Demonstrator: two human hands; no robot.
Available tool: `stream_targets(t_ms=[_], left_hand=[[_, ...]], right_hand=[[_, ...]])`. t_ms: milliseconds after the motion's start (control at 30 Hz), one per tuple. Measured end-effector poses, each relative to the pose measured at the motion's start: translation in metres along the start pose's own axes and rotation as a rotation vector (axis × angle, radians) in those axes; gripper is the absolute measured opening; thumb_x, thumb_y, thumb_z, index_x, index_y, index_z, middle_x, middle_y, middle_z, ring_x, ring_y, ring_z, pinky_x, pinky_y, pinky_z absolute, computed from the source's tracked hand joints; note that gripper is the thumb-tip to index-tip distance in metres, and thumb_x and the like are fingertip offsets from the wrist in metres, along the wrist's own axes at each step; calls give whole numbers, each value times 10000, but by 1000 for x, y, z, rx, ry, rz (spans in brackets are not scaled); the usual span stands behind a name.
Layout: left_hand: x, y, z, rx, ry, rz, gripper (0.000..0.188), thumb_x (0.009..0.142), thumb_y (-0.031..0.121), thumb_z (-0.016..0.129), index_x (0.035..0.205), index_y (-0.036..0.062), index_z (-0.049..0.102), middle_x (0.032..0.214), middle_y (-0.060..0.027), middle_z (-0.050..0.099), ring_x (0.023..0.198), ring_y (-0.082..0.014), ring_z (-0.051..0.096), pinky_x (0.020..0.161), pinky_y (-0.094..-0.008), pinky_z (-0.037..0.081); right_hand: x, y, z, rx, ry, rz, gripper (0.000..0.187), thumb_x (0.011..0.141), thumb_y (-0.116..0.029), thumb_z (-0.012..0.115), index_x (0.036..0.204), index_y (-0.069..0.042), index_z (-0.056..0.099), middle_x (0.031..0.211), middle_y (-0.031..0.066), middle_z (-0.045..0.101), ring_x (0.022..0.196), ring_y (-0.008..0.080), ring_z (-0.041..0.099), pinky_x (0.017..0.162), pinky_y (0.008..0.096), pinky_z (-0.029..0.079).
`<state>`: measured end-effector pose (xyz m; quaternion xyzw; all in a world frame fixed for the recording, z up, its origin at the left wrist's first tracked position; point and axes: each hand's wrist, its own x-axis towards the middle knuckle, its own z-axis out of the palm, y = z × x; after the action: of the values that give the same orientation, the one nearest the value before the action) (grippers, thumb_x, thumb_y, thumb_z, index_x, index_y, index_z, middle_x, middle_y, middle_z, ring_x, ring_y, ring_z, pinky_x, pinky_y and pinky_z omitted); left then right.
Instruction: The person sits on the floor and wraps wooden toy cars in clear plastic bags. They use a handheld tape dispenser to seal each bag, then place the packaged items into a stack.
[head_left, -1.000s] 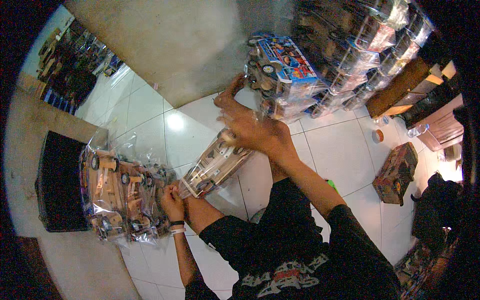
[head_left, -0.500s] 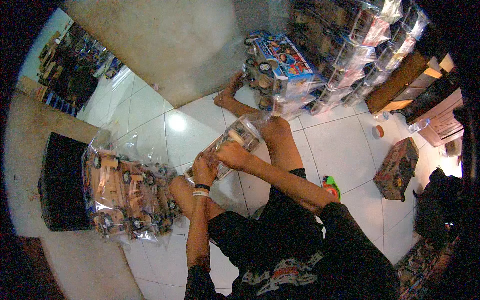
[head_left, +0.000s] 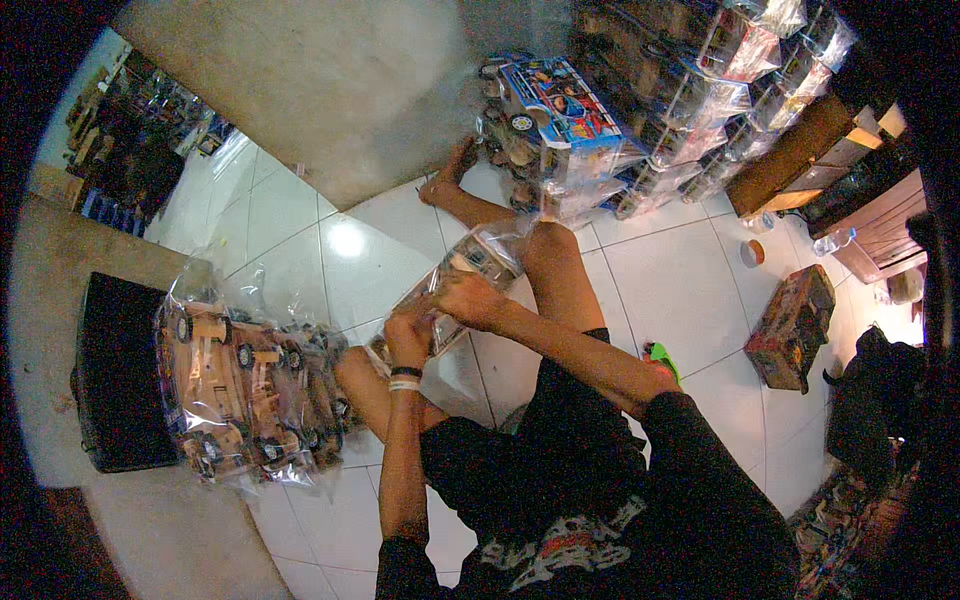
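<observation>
A toy vehicle [head_left: 488, 252], wooden-looking and wrapped in clear plastic, lies slantwise between my bent legs. My left hand [head_left: 408, 338] is closed at its near end, fingers pinching the plastic wrap [head_left: 378, 352]. Right beside it, my right hand [head_left: 468, 300] is closed over the middle of the package, its fingertips meeting those of the left. What exactly lies between the fingertips is too small to make out. My two hands hide much of the vehicle's middle.
Plastic-wrapped wooden toy trucks [head_left: 250, 385] lie at my left, by a black case [head_left: 122, 372]. Wrapped toy trucks [head_left: 570, 105] are stacked at the far right. A worn box [head_left: 790, 328], a tape roll [head_left: 752, 252] and a green-and-orange object [head_left: 661, 362] sit on the tiles.
My right hand has shifted slightly up along the package, fingers still bent. The left hand stays at the near end. The whole view has shifted a little.
</observation>
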<state>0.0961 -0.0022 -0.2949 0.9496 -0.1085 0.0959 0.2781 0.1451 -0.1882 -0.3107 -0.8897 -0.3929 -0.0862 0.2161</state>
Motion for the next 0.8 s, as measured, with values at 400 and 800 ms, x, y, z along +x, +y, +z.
stream_targets(t_ms=[400, 800], left_hand=[[-5, -28, 20, -205, 54, -39, 292, 853, 20, 697, 1114, 103, 798, 1027, -156, 785, 942, -292, 774, 849, -376, 598], [-2, -12, 20, -148, 140, 9, 177, 924, 233, 715, 1009, 110, 809, 1035, -115, 787, 900, -304, 764, 811, -397, 597]], right_hand=[[-257, 34, -93, 62, 839, 971, 314, 875, 16, 684, 1187, -7, 710, 1196, 210, 733, 1105, 395, 707, 963, 398, 550], [-482, 46, -9, 215, 628, 1435, 344, 787, -262, 857, 871, -54, 596, 786, 151, 642, 721, 342, 639, 683, 466, 520]])
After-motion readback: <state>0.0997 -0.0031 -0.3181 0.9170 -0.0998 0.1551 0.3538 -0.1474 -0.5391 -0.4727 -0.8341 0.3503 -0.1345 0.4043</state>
